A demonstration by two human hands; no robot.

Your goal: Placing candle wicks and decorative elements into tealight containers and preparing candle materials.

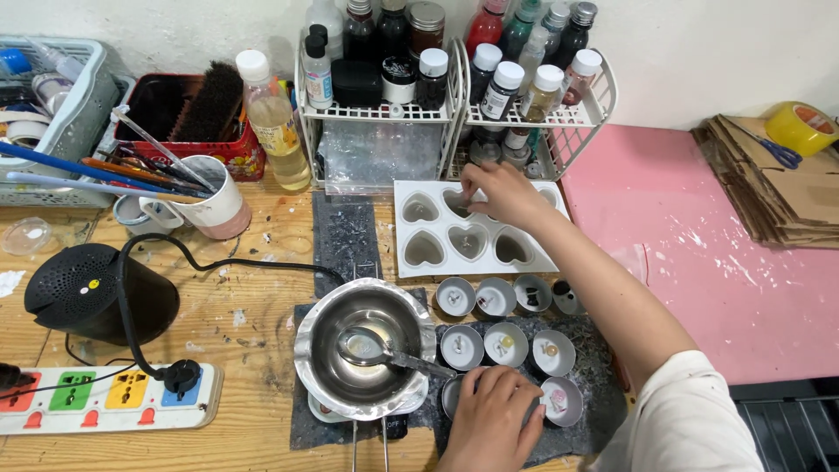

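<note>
Fingers at a heart mould and a small tin

Right hand (pixel 498 194) pinches something too small to tell over the white heart-cavity mould (pixel 472 229) (glossy, smooth); left hand (pixel 489 424) curls round a round metal tin (pixel 454 393) beside the shiny steel pot (pixel 365 348).

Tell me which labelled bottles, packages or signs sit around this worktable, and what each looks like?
Clear plastic bottle of pale yellow liquid: left of the racks, white cap, colourful label.
Small white-capped dark bottles: in the white wire racks, pale labels.
Red rectangular tin: back left, patterned front, holding a brush.
Flattened brown cardboard boxes: far right, stacked on the pink mat.
Power strip: front left, white with coloured sockets.
No screens.
</note>
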